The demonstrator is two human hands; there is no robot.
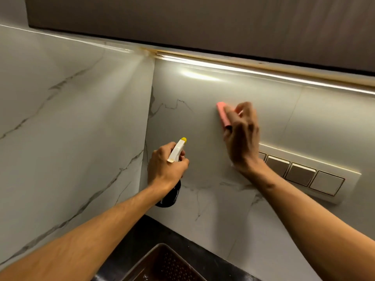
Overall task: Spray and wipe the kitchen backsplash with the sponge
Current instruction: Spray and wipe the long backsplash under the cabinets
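Sponge (pixel 222 114), pink and narrow, lies flat against the backsplash (pixel 203 88) on the right-hand wall panel, just right of the corner and up-left of the switch panel (pixel 300 173). In the head view its long axis runs nearly upright, leaning a little, and its free edge sticks out to the left of the right hand (pixel 242 136). That hand's fingers (pixel 244 110) are held close together and fold over the sponge from the right, the thumb at its lower end. Blur hides how firmly they clamp it.

The left hand (pixel 166 167) sits lower and nearer the corner, its fingers wrapped round the neck of the spray bottle (pixel 176 153), the yellow nozzle aimed up at the wall. It is apart from the sponge.

Unwiped marble lies to the sponge's left, so the next stroke probably runs that way, broadside to the long axis, above the bottle. The dark desk (pixel 162 226) lies below.
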